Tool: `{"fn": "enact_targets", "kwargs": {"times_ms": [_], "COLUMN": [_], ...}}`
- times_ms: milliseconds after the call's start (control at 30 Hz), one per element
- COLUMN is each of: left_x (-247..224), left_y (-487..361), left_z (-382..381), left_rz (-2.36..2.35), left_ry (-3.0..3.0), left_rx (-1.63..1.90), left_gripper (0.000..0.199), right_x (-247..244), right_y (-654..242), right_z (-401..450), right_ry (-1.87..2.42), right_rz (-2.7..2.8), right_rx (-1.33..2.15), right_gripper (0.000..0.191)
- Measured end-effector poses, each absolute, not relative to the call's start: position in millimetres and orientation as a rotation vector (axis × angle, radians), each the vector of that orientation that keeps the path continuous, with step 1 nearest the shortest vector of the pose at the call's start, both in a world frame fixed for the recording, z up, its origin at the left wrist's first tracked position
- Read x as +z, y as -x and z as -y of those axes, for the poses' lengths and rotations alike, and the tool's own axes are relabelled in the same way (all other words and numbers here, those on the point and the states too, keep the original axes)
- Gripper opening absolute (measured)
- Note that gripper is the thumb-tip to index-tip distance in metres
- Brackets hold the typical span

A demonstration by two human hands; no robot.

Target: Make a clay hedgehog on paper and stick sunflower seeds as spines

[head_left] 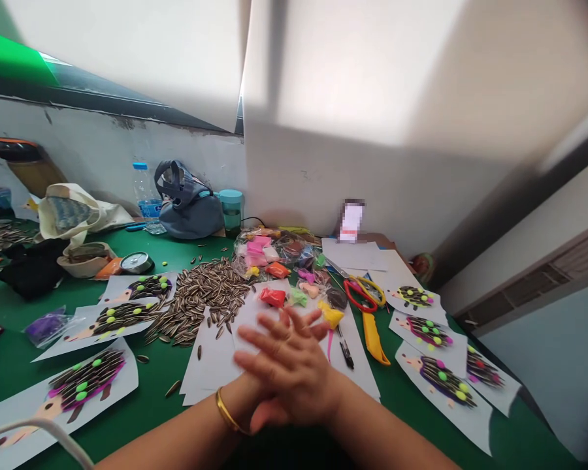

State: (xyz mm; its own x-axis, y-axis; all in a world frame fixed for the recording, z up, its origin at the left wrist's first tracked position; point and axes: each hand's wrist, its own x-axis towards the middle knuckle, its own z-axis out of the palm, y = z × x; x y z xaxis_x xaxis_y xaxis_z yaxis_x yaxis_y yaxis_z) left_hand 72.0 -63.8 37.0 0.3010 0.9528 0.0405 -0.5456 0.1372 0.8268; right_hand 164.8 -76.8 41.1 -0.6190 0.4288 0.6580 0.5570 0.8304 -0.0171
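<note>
We press our right hand (298,369) against our left hand (318,328), fingers spread; we cannot tell whether anything lies between. Flat white paper sheets (208,365) lie beneath, probably shielding the green tabletop (151,382). A small glossy red packet (273,297) sits beyond, presumably for reach.

Daylight reaches you through the pale blind (343,78), glowing brightest high up, with soft grey shadow bands across it. Below, your desk (151,391) is evenly lit but darkens beneath your hands (294,369), which motion smears slightly. Wide-angle stretching bends the edges; the phone (351,225) is pixelated.
</note>
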Motion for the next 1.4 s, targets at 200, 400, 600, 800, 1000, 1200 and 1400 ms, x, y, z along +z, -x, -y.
{"fn": "enact_targets", "kwargs": {"times_ms": [200, 400, 600, 800, 1000, 1200, 1400], "left_x": [42.4, 29.8, 41.6, 44.3, 38.1, 36.9, 33.9], "left_y": [-53.5, -63.1, -50.1, -34.0, -36.2, -27.4, -19.1], "left_z": [51.3, 46.1, 49.9, 29.7, 30.3, 20.0, 4.9], "left_rz": [-0.376, -0.491, -0.482, -0.559, -0.552, -0.668, -0.86], "left_ry": [-0.688, -0.737, -0.743, -0.638, -0.676, -0.947, -1.561], "left_rx": [0.799, 0.907, 0.675, 0.834, 0.842, 0.876, 0.915], "left_gripper": [0.077, 0.056, 0.032, 0.057, 0.069, 0.053, 0.046], "right_x": [42.6, 36.3, 30.1, 30.8, 26.7, 23.8, 16.0], "right_y": [-182.2, -168.4, -215.9, -227.4, -212.6, -212.3, -206.7], "right_z": [63.9, 71.9, 43.0, 41.7, 44.5, 41.6, 40.1], "right_ry": [0.913, 0.694, 1.198, 1.188, 1.138, 1.115, 1.11], "right_rz": [2.295, 2.365, 2.057, 1.854, 1.932, 1.792, 1.822], "right_rx": [-0.242, -0.211, -0.25, 0.056, 0.232, 0.326, 0.359], "right_gripper": [0.07, 0.077, 0.071, 0.054, 0.038, 0.024, 0.037]}}
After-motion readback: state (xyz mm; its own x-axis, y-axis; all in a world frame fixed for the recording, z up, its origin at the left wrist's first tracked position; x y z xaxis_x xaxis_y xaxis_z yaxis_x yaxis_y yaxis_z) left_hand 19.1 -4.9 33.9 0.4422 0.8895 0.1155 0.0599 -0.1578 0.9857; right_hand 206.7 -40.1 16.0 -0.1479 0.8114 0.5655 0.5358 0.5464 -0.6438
